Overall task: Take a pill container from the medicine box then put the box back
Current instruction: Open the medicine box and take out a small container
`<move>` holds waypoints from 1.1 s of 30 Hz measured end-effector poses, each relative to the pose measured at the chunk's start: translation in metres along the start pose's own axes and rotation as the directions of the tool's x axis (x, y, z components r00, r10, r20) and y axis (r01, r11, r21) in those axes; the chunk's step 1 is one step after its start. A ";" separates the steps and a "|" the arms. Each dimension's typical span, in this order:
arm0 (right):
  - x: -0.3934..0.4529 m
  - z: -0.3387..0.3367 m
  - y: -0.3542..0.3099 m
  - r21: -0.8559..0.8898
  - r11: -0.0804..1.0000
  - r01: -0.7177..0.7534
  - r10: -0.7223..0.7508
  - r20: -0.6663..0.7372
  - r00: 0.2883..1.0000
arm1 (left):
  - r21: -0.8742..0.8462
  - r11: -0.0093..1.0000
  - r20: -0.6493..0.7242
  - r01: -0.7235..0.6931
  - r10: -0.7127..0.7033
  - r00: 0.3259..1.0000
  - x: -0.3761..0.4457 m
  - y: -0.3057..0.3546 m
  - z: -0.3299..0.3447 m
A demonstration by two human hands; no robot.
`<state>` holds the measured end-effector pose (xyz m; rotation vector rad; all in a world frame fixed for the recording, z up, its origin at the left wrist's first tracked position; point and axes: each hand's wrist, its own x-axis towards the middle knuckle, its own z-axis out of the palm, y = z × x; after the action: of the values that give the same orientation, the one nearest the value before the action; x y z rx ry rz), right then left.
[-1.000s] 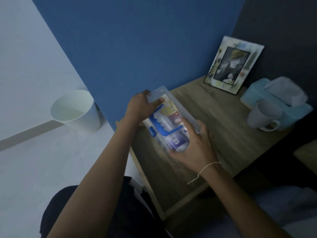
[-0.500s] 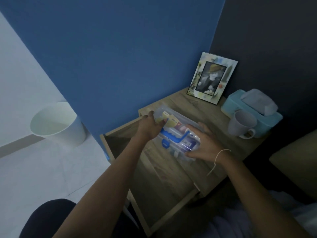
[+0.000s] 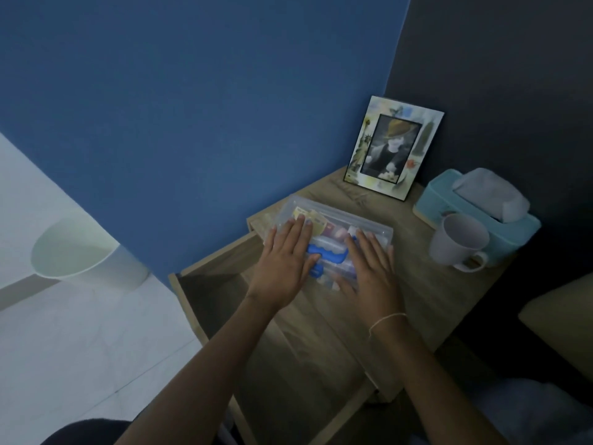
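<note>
A clear plastic medicine box with a blue handle lies flat on the wooden bedside table, near its left edge. Coloured packets show through its lid. My left hand rests flat on the box's left part, fingers spread. My right hand lies flat on the box's right part, fingers apart. Neither hand grips it. Below the tabletop the wooden drawer stands pulled out, its inside dark. No separate pill container can be made out.
A photo frame leans at the table's back. A pale mug stands beside a blue tissue box on the right. A white waste bin stands on the floor to the left, against the blue wall.
The box has gone from being held up in both hands to lying flat on the tabletop. Both hands have let go and now lie open on its lid. The drawer has come into view.
</note>
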<state>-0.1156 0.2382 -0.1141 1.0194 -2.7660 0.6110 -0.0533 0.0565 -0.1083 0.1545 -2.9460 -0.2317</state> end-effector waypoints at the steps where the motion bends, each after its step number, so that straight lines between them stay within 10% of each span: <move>1: 0.009 0.002 0.004 0.005 1.000 0.011 -0.011 -0.007 1.000 | 0.002 1.000 -0.002 0.008 -0.008 1.000 0.008 -0.002 0.002; 18: 0.083 0.021 0.035 0.016 0.996 0.087 -0.086 -0.060 0.995 | 0.042 0.998 -0.046 0.043 -0.041 0.998 0.076 -0.025 0.017; 23: 0.084 0.022 0.038 0.442 0.890 -0.109 0.189 -0.141 0.972 | -0.405 0.910 -0.389 0.091 -0.261 0.883 0.069 -0.023 0.005; 25: 0.082 0.023 0.037 0.559 0.789 -0.256 0.339 -0.049 0.939 | -0.602 0.764 -0.394 0.232 -0.537 0.745 0.058 -0.016 0.010; 27: 0.080 0.024 0.037 0.579 0.756 -0.306 0.366 0.014 0.930 | -0.805 0.462 -0.111 0.374 -0.735 0.669 0.053 -0.008 0.014; 30: 0.081 0.019 0.041 0.566 0.764 -0.308 0.347 0.043 0.937 | -0.856 0.029 0.383 0.517 -0.636 0.670 0.055 0.001 0.017; 33: 0.079 0.011 0.045 0.550 0.777 -0.306 0.309 0.091 0.947 | -0.842 -0.084 0.492 0.533 -0.525 0.694 0.059 0.007 0.020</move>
<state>-0.2044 0.2175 -0.1186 0.6161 -2.8256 1.5417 -0.1158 0.0592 -0.1166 1.1064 -1.8221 -2.1396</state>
